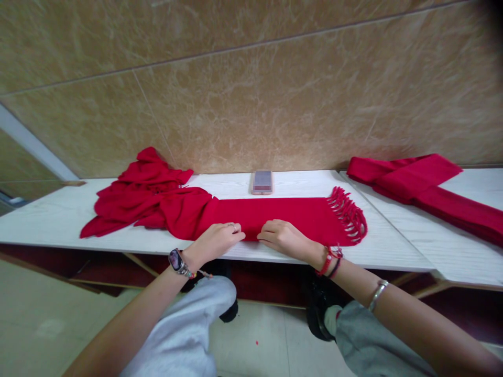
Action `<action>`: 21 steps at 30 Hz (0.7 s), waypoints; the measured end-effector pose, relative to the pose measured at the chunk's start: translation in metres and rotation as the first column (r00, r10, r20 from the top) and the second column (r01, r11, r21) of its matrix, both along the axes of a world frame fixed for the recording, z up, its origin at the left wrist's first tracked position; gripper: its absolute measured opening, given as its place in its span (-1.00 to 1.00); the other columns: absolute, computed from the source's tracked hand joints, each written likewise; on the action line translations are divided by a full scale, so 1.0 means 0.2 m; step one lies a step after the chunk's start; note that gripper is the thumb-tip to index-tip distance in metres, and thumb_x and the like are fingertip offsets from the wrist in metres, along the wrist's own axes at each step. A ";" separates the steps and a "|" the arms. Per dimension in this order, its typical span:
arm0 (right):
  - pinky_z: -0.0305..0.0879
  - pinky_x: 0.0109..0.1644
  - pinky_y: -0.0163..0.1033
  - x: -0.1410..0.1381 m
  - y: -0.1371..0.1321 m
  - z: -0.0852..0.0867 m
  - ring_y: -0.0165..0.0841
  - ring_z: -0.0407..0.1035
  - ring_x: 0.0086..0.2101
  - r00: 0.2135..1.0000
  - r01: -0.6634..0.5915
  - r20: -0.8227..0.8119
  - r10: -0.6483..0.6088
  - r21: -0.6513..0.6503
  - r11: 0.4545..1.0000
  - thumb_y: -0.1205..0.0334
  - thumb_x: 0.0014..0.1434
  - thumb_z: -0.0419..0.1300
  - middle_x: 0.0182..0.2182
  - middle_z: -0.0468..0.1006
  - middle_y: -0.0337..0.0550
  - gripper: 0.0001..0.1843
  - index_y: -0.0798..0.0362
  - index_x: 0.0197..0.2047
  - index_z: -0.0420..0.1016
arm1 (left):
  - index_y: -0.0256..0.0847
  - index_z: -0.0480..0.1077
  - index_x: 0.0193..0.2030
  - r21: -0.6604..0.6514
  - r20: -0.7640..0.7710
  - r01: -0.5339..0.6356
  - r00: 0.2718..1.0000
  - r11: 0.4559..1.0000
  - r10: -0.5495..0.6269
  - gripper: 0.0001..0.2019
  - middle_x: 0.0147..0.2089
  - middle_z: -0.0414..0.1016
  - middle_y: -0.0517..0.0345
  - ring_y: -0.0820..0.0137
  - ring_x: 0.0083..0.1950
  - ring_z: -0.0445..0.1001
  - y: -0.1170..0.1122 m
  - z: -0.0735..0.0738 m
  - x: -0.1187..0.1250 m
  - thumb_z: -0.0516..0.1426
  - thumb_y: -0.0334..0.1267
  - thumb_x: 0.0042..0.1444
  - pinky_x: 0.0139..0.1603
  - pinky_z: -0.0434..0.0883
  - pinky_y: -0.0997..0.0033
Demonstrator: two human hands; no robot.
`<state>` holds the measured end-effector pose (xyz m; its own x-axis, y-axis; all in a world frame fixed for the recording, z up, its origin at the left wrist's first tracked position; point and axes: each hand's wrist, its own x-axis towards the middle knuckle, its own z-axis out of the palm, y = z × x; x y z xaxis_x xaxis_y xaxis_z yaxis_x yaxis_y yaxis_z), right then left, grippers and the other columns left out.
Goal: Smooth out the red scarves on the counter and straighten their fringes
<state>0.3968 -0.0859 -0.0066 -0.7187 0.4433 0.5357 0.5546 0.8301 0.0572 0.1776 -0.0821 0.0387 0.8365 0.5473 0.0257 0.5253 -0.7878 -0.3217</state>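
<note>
A red scarf [283,209] lies along the white bench top, its right part flat with a fringed end and its left part in a crumpled heap. My left hand [218,238] is at the scarf's near edge, fingers curled and pinching the cloth. Just to the right, my right hand [285,236] grips the same edge with bent fingers. A narrow strip of red cloth shows between the two hands. Some fingertips are hidden against the fabric.
A phone [262,181] lies behind the scarf, close to the tiled wall [251,104]. Folded red cloth [424,183] rests on the right section of the white bench top [393,251]. Open shelving sits below the top, near my knees.
</note>
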 end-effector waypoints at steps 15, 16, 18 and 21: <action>0.27 -0.16 -0.28 0.03 -0.04 0.09 -0.38 0.34 -0.30 0.993 -0.100 0.026 0.112 -0.279 0.955 0.30 0.20 0.01 -0.32 0.48 -0.08 -0.74 0.08 -0.21 0.53 | -0.17 0.39 -0.12 -0.269 0.171 0.064 0.985 0.961 -0.018 -0.76 -0.11 0.35 0.13 0.41 -0.10 0.34 0.00 0.02 0.00 -0.01 -0.43 0.13 -0.02 0.27 0.45; 0.28 -0.15 -0.27 0.04 -0.04 0.10 -0.38 0.35 -0.29 0.994 -0.093 0.018 0.104 -0.308 0.947 0.30 0.20 0.02 -0.30 0.49 -0.08 -0.74 0.09 -0.22 0.54 | -0.20 0.40 -0.16 -0.296 0.217 0.065 0.976 0.953 0.001 -0.77 -0.10 0.35 0.12 0.42 -0.08 0.34 0.01 0.00 0.01 -0.03 -0.42 0.15 0.01 0.26 0.45; 0.29 -0.10 -0.25 0.03 -0.04 0.11 -0.36 0.36 -0.24 1.000 -0.024 -0.008 0.023 -0.335 0.942 0.28 0.21 0.01 -0.25 0.50 -0.05 -0.74 0.10 -0.19 0.53 | -0.25 0.40 -0.18 -0.310 0.294 0.017 0.953 0.950 0.079 -0.75 -0.11 0.36 0.10 0.43 -0.08 0.34 0.03 -0.04 0.03 -0.09 -0.44 0.18 0.02 0.26 0.46; 0.22 0.05 -0.08 0.01 -0.03 0.06 -0.24 0.29 -0.02 0.986 0.165 0.032 -0.164 -0.318 0.934 0.20 0.22 -0.01 -0.03 0.42 0.07 -0.65 0.13 0.01 0.41 | -0.29 0.36 -0.10 -0.264 0.340 -0.136 0.914 0.955 0.224 -0.72 -0.14 0.37 0.04 0.41 -0.10 0.36 0.06 -0.10 0.07 -0.13 -0.46 0.19 0.01 0.29 0.41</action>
